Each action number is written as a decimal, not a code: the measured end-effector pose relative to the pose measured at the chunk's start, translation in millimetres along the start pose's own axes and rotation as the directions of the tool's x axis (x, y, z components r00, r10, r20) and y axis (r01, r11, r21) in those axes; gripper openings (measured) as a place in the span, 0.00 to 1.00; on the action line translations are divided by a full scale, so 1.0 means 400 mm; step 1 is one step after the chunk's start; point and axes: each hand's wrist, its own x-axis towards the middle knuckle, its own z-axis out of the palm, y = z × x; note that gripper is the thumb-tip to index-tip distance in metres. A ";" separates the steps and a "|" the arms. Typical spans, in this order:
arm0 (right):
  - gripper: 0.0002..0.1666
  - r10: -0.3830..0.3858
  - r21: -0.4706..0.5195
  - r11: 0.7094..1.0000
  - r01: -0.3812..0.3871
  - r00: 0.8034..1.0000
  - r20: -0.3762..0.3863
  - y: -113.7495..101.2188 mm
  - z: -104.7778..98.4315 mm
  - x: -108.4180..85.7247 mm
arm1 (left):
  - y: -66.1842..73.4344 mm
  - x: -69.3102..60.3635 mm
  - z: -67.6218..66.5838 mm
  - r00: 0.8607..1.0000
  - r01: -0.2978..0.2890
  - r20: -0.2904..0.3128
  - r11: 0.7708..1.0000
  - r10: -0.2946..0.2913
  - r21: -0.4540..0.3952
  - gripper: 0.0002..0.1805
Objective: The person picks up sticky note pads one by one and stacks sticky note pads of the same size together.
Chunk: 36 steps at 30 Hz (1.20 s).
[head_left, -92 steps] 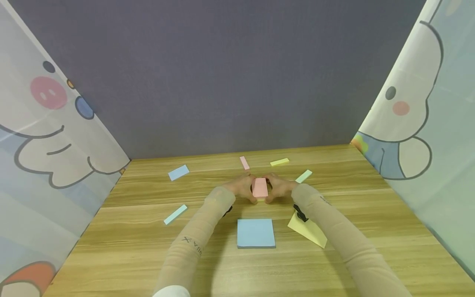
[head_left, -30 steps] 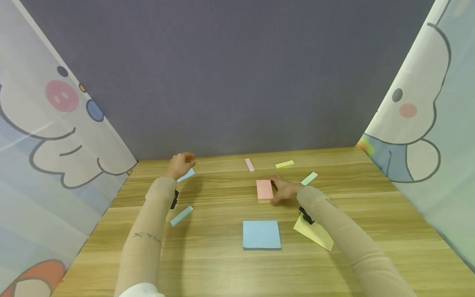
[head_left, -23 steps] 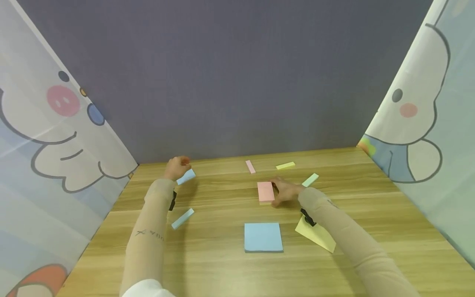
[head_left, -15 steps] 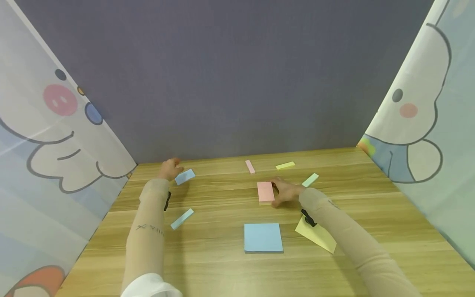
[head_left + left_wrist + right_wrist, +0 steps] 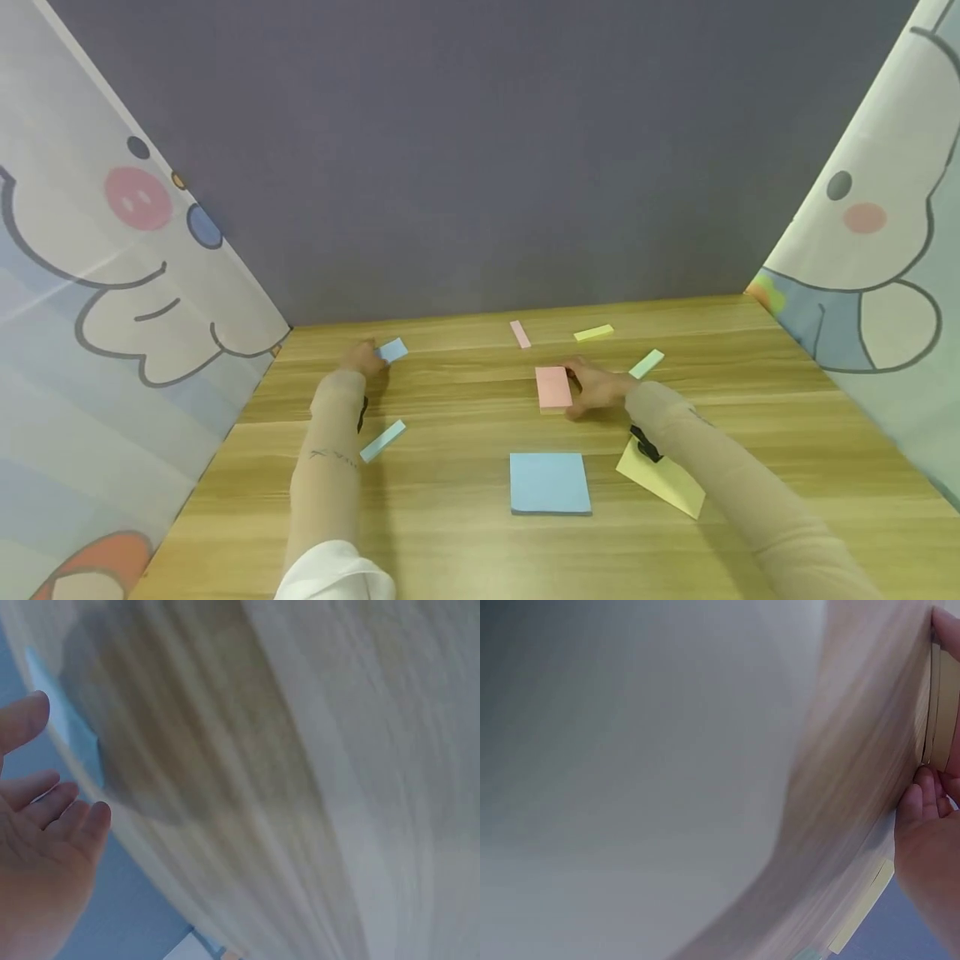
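Presently, right hand grips pink pad; left of it, left hand, thumb and fingers apart, holds nothing beside small blue pad.

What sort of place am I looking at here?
Probably a small screened-off work booth: a wood-grain tabletop with colored paper blocks spread on it, a plain dark panel behind, and cartoon-printed sheets at both sides.

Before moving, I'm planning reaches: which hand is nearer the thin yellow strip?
Right: the right hand is on the near side of the yellow strip; the left hand is well to its left.
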 end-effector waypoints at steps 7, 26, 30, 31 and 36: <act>0.58 -0.024 -0.015 1.000 0.024 0.999 -0.025 0.003 0.002 0.003 | -0.007 0.011 0.020 1.000 -0.021 -0.008 0.999 0.021 -0.050 0.25; 0.57 -0.016 -0.049 0.999 0.016 1.000 -0.013 0.005 0.004 0.005 | 0.003 -0.010 0.033 0.994 -0.074 -0.070 0.990 0.083 0.124 0.29; 0.57 -0.018 -0.064 0.998 0.017 1.000 -0.011 0.004 0.008 0.005 | 0.000 -0.020 0.032 0.992 -0.106 -0.056 0.985 0.114 0.138 0.29; 0.58 -0.014 -0.060 0.998 0.013 1.000 -0.010 0.003 0.008 0.005 | 0.001 -0.019 0.032 0.991 -0.115 -0.052 0.983 0.124 0.142 0.29; 0.58 -0.018 -0.022 1.000 0.017 1.000 -0.008 0.003 0.002 -0.001 | 0.020 -0.012 0.029 0.984 -0.162 -0.048 0.976 0.171 0.148 0.26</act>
